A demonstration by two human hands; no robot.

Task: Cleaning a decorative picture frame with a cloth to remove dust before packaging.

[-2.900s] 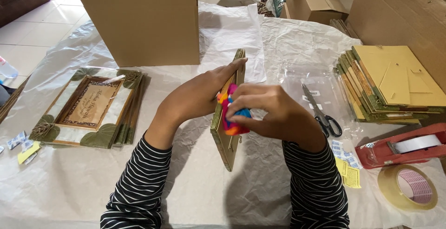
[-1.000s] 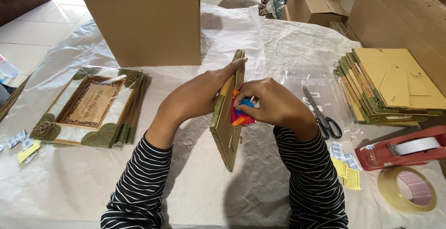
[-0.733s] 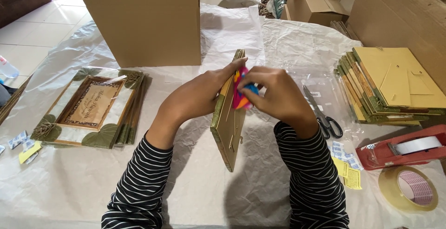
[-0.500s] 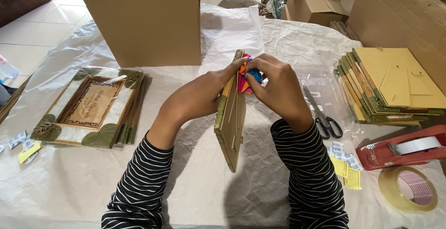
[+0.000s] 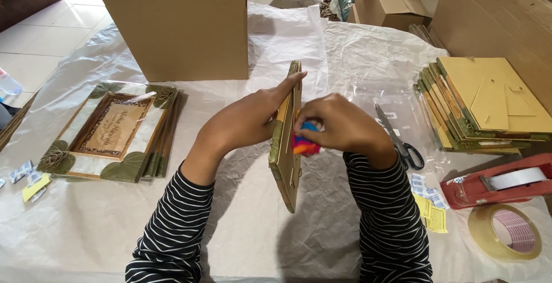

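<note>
I see the left hand [image 5: 244,123] holding a picture frame [image 5: 286,139] upright on edge over the middle of the table, fingers flat along its left face, index finger reaching toward the top edge. My view is edge-on, so the frame's front is hidden. The right hand [image 5: 339,126] is closed on a bright multicoloured cloth [image 5: 305,140], pink, blue and orange, pressed against the frame's right face. Both hands are close together, with just the frame between them.

A stack of finished frames [image 5: 112,136] with green leaf corners lies flat to the left, under clear wrap. Small packets [image 5: 26,178] lie at the left edge. A large cardboard box [image 5: 172,21] stands behind. Right of the hands are scissors [image 5: 398,139], black handles toward me, lying on clear plastic film [image 5: 397,108]. Further right is a stack of frames face down [image 5: 489,102], tan backs up. A red tape dispenser [image 5: 503,181] sits near the right edge, a roll of tape [image 5: 506,231] just in front of it. Small yellow and white packets [image 5: 428,202] lie beside the right sleeve. Crinkled white paper [image 5: 241,225] covers the table.
</note>
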